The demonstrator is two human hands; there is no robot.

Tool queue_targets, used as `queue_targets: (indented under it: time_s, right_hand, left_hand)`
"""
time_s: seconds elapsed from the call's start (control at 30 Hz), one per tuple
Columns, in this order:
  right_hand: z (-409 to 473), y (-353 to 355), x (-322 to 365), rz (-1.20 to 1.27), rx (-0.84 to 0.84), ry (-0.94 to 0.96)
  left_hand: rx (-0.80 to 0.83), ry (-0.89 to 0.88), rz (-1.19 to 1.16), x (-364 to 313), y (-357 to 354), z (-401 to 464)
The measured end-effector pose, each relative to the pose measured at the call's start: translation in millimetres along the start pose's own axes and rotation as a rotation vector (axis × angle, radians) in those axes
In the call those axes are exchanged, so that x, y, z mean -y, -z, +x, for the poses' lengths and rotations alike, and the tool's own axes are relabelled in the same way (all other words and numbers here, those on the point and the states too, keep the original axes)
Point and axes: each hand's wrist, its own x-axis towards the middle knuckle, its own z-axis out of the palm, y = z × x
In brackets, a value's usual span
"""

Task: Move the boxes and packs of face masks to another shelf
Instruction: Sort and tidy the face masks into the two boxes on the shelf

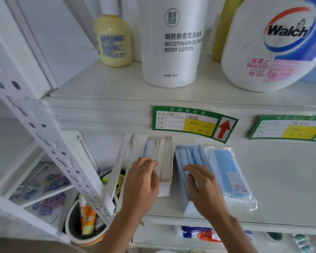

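The white shelf (263, 179) is carrying all three mask items in a row near its left end, under the upper shelf that is holding a lotion bottle (173, 44) and a detergent jug (274, 46).

Farthest right of the three, the sealed pack of blue masks (230, 176) is lying flat, just beside the blue-mask box. It is looking light, soft and floppy, and its clear wrap is likely slippery; a flat grip across the middle, thumb on top and fingers beneath, would probably be holding it best, since a pinch at one end may be letting it sag.

In the middle, the open box of blue masks (190, 161) is standing with its contents exposed at the top. Thin cardboard is looking light but easy to crush, and loose masks could be spilling if it is tilting, so taking it by its two long sides and keeping it level seems wise.

To the left, the open box of white masks (164, 157) is sitting just apart from it and should be handling the same way.

The right hand (204, 187) is resting on the blue-mask box, fingers curling over the masks at its near part. The left hand (144, 179) is touching the white-mask box at its left side, fingers bent against it; whether it is gripping firmly, I cannot tell.
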Motion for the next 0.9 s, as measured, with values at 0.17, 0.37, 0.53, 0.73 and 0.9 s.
queue_targets:
  time_s: [0.17, 0.37, 0.53, 0.73, 0.9]
  right_hand:
    - [42.0, -42.9, 46.4, 0.007, 0.231, 0.161]
    - [48.9, -57.8, 37.8, -0.269, 0.481, 0.265]
    - [49.2, -58.7, 33.1, -0.505, 0.486, 0.275]
    - [51.5, -71.1, 41.7, -0.499, 0.414, 0.207]
    - [55.4, -77.8, 46.9, -0.518, 0.319, 0.108]
  left_hand:
    - [0.081, 0.160, 0.008, 18.4, 5.7, 5.3]
    - [0.015, 0.242, -0.230, 37.8, 8.0, 2.1]
    - [0.031, 0.169, -0.212, 39.5, 6.7, -1.4]
    - [0.045, 0.179, -0.093, 45.8, 15.7, -0.8]
    - [0.127, 0.057, 0.105, 41.7, 21.2, 5.7]
